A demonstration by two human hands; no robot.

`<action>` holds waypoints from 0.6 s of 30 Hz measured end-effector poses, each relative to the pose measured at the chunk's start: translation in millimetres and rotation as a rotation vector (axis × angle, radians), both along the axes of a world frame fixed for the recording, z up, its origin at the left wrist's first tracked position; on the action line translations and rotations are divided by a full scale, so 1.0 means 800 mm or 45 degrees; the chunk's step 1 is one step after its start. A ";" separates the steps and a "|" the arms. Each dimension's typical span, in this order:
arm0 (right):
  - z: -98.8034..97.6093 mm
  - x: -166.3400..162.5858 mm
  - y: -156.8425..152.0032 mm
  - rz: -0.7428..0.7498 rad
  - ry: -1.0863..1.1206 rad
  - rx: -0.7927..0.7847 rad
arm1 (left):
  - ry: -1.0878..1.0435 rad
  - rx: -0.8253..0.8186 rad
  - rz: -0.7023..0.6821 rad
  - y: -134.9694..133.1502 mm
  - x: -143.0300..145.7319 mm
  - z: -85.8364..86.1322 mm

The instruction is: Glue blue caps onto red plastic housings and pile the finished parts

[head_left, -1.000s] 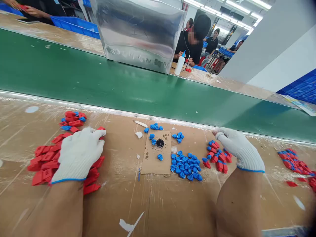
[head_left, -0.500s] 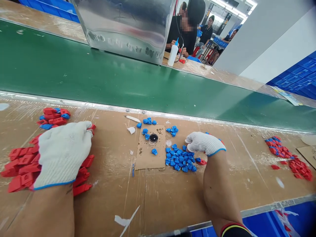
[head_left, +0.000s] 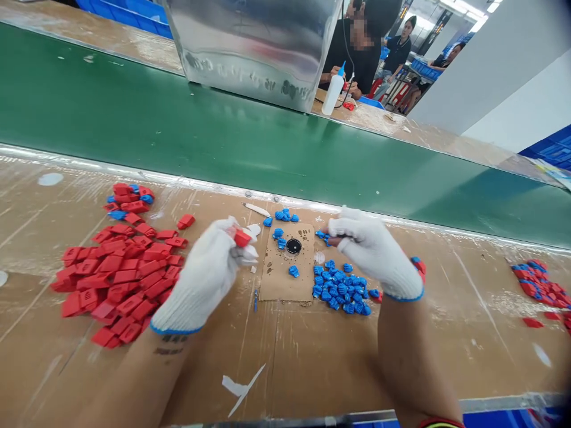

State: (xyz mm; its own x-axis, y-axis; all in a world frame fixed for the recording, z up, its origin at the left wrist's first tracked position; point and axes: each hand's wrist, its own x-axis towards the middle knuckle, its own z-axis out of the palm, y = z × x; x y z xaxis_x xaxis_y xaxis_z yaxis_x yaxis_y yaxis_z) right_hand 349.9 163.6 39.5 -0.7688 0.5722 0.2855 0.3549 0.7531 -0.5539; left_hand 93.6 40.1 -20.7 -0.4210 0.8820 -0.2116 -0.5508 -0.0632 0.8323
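Observation:
My left hand point(head_left: 214, 267), in a white knitted glove with a blue cuff, pinches a small red plastic piece point(head_left: 242, 238) between thumb and fingers. A pile of similar red pieces point(head_left: 125, 267) lies on the table to its left. My right hand point(head_left: 372, 252), gloved the same way, has its fingers curled and closed above a few blue pieces point(head_left: 322, 235); what they hold, if anything, is hidden. Below it lies a heap of small blue pieces point(head_left: 341, 288). Between the hands sits a cardboard sheet point(head_left: 285, 288) with a round black-topped pot point(head_left: 293, 246) and several blue pieces.
A smaller group of red and blue pieces point(head_left: 129, 200) lies at the upper left, another point(head_left: 537, 279) at far right. Beyond the table runs a green belt point(head_left: 250, 145). Across it stand a metal box point(head_left: 254, 53), a white squeeze bottle point(head_left: 333, 90) and a seated person.
My left hand has lifted off the red pile and moved right, now with a red piece. My right hand has risen away from the blue heap. The view has shifted left.

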 end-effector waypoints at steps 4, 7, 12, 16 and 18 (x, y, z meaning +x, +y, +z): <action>-0.037 -0.061 -0.010 0.086 0.096 -0.065 | -0.290 -0.036 -0.200 0.003 0.007 -0.011; -0.050 -0.072 -0.011 0.017 0.061 -0.183 | -0.377 -0.032 -0.173 0.000 0.007 -0.010; -0.044 -0.056 -0.007 0.030 -0.081 -0.138 | -0.312 -0.046 -0.125 -0.003 0.005 -0.006; -0.043 -0.048 -0.008 -0.064 -0.177 -0.125 | -0.285 0.017 -0.064 -0.001 0.005 -0.003; -0.046 -0.048 -0.009 -0.083 -0.239 -0.112 | -0.307 0.017 -0.015 0.000 0.004 -0.003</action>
State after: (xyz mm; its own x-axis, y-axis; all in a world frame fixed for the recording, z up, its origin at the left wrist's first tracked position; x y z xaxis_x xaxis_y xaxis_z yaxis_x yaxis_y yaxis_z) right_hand 311.5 156.5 3.0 -0.7644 0.6389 0.0873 0.5045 0.6769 -0.5360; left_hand 96.8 40.5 -22.8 -0.3495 0.8899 -0.2930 -0.7342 -0.0660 0.6757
